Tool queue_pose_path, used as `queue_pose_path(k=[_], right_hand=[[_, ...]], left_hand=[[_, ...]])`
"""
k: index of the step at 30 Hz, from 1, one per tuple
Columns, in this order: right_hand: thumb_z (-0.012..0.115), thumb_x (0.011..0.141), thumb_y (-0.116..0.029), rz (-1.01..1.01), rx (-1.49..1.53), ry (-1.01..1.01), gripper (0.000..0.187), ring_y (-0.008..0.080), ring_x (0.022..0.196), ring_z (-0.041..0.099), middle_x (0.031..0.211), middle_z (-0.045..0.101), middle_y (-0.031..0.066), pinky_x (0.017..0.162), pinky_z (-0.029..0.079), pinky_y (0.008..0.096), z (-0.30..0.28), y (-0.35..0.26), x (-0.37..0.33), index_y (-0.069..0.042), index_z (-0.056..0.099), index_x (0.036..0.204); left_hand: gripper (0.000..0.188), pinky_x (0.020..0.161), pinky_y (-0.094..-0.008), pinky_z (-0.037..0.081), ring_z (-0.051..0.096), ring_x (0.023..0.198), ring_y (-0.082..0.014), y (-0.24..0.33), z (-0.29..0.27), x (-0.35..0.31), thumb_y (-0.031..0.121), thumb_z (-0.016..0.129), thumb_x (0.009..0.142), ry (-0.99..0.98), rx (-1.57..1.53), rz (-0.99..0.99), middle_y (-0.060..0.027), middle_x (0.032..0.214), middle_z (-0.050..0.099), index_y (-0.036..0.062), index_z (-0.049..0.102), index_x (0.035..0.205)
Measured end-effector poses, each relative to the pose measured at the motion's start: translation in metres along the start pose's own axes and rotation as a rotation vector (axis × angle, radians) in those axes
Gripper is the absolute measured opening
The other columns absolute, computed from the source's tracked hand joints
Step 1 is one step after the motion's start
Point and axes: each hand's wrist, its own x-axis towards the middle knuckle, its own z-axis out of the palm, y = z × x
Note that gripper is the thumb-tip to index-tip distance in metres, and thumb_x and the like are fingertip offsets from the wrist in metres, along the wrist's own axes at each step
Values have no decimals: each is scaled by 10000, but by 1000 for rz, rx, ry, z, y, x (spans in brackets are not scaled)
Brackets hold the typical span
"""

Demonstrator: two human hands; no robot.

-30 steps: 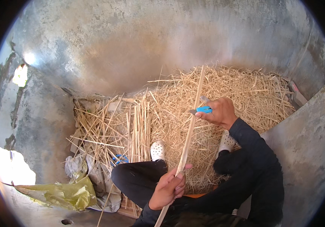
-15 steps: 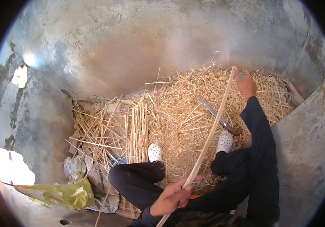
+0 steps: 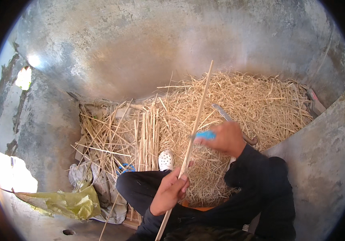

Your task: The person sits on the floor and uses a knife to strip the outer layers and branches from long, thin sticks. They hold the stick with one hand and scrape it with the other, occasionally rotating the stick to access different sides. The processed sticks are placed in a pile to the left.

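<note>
My left hand (image 3: 169, 193) is closed round the lower part of a long, pale wooden strip (image 3: 202, 102). The strip rises at a slant from my lap toward the far wall. Beside its middle, my right hand (image 3: 226, 138) is closed on a blue-handled tool (image 3: 207, 135). The tool's grey end lies at the strip; motion blurs it, and I cannot tell its kind. Beyond the right hand, a large knife (image 3: 222, 112) with a curved wooden handle rests on the heap of pale shavings (image 3: 261, 96).
Several thin sticks (image 3: 146, 136) lie bundled and scattered at the left. A yellow plastic sheet (image 3: 70, 203) and grey cloth (image 3: 114, 213) are at the lower left. Stained concrete walls (image 3: 160, 40) enclose the space. My white clog (image 3: 165, 160) stands among shavings.
My right hand has come from the strip's far end down to its middle, and the blue tool now shows more. The strip's far end has swung left. My left hand has shifted slightly left and up.
</note>
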Motion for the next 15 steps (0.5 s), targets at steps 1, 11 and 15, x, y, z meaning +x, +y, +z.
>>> queue_pose_path(k=[1,11,15], right_hand=[[576,713,-772,85,-1,-15,702,267,375,521,426,489,99,423,427,379,-1,10,8,-98,608,515],[549,760,-748,96,-36,85,693,251,378,525,402,486,77,427,427,388,11,27,19,-111,591,492],[548,761,-746,-50,-20,148,689,262,378,519,408,487,84,421,419,403,22,1,-2,-104,607,519]], left_hand=[[438,441,-182,259,305,475,-39,-1,0,-4,213,439,998,-32,6,5,27,647,394,35,397,1396],[433,478,-187,246,314,524,-33,-3,-6,-11,252,413,1017,-15,250,155,28,688,407,57,399,1403],[439,511,-189,262,330,563,-42,-11,-8,-13,269,401,1022,-20,258,202,26,698,414,34,401,1393]])
